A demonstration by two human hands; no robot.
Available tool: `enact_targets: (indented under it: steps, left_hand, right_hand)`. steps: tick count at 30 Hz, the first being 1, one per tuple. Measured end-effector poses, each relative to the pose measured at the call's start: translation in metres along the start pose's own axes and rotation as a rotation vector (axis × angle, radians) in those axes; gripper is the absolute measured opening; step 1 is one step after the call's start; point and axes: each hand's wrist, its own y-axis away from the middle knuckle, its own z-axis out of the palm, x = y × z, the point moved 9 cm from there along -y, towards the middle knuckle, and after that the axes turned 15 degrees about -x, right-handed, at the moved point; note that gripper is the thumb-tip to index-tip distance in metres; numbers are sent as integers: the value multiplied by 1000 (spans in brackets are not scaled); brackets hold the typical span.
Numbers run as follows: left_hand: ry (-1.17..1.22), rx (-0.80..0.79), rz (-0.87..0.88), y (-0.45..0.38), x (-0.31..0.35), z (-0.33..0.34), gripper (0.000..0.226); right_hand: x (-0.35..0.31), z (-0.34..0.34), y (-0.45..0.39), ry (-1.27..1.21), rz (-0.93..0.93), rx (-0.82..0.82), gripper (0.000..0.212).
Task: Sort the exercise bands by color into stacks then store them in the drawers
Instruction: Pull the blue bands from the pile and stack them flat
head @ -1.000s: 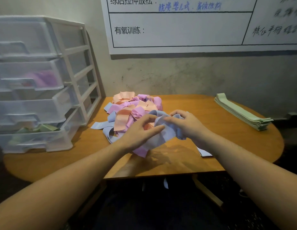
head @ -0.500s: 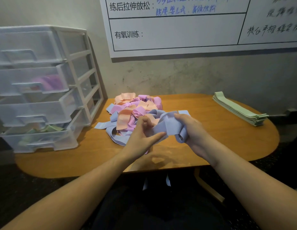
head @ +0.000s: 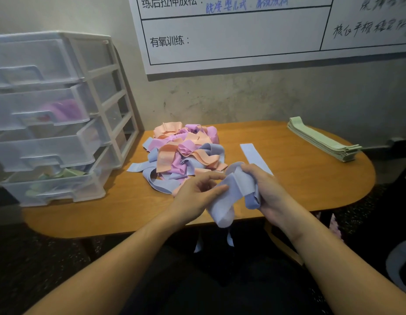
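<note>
Spanning a grey wall, the wooden table point(head: 299, 189) sits under both hands' grip, left hand point(head: 195, 196) and right hand point(head: 269, 192), clamped on a blue band point(head: 233, 192).

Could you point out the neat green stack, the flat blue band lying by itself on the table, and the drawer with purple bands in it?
green stack point(head: 320, 138), head view, middle of its top band.
flat blue band point(head: 254, 156), head view, its middle.
drawer with purple bands point(head: 27, 103), head view, its clear front wall.

drawer unit point(head: 61, 114) sits at the table's point(head: 129, 208) left end, tangled band pile point(head: 184, 153) just right of it, one flat band point(head: 254, 156) beside that, folded stack point(head: 322, 139) far right by the wall.
</note>
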Motion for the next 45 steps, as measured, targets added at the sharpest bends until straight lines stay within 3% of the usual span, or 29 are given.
enact_targets:
  steps: [3, 7, 9, 12, 15, 19, 21, 23, 26, 31, 35, 40, 45]
  left_hand:
    - [-6, -71, -14, 3, 6, 8, 19]
    - [76, -40, -22, 9, 9, 11, 5]
    - [181, -2, -20, 9, 11, 9, 11]
    - [276, 37, 5, 9, 20, 7, 4]
    - [424, 84, 24, 6, 26, 5, 8]
    - [541, 71, 36, 4, 33, 8, 22]
    - [562, 63, 19, 4, 36, 10, 26]
    - [551, 66, -11, 5, 36, 12, 20]
    - [526, 97, -42, 6, 35, 11, 20]
    - [473, 211, -93, 6, 30, 1, 16]
    - [423, 222, -126, 5, 25, 1, 10]
    - [314, 181, -119, 6, 24, 7, 7]
    - [147, 165, -99, 6, 25, 11, 10]
  right_hand:
    - [2, 1, 5, 88, -29, 6, 41]
    - [9, 0, 12, 255, 37, 15, 29]
    - [10, -5, 14, 207, 28, 34, 27]
    - [16, -1, 18, 36, 23, -31, 17]
    - [14, -5, 23, -22, -13, -46, 28]
    - [18, -1, 25, -102, -19, -54, 22]
    - [20, 3, 25, -59, -19, -82, 32]
    - [19, 4, 27, 97, -9, -74, 30]
    - [15, 3, 31, 286, -29, -31, 9]
    - [-9, 5, 41, 261, -290, 68, 12]
    - [-27, 15, 51, 348, -504, 54, 11]
    - [-20, 18, 48, 227, -435, 54, 27]
    - [-26, 11, 51, 255, -448, 93, 12]
